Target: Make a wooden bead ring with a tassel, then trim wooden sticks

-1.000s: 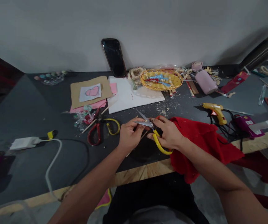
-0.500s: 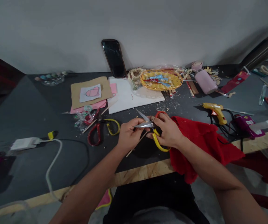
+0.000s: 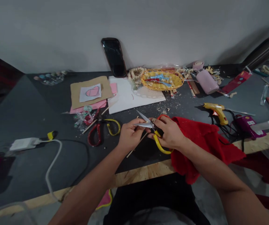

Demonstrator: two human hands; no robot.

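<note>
My right hand (image 3: 168,131) is closed around a pair of scissors (image 3: 159,144) with one yellow and one red handle loop. The blades are spread and point left, over the fingers of my left hand (image 3: 131,134). Those fingers are pinched together close to the blades; whatever they hold is too small to make out. A thin wooden stick (image 3: 136,146) slants down from between the hands; I cannot tell whether it is held or lies on the table. Red cloth (image 3: 195,140) lies beside and beneath my right forearm and hangs over the table edge.
A second pair of scissors (image 3: 94,134) lies left of my hands. Behind are a white board (image 3: 125,100), a yellow basket (image 3: 181,82) and a leaning phone (image 3: 114,57). To the right lie a glue gun (image 3: 215,111) and a pink bottle (image 3: 207,82). A white charger (image 3: 24,143) sits left.
The scissors' yellow loop has swung slightly down and right, and the blades look a little wider apart. My hands stay in nearly the same place.
</note>
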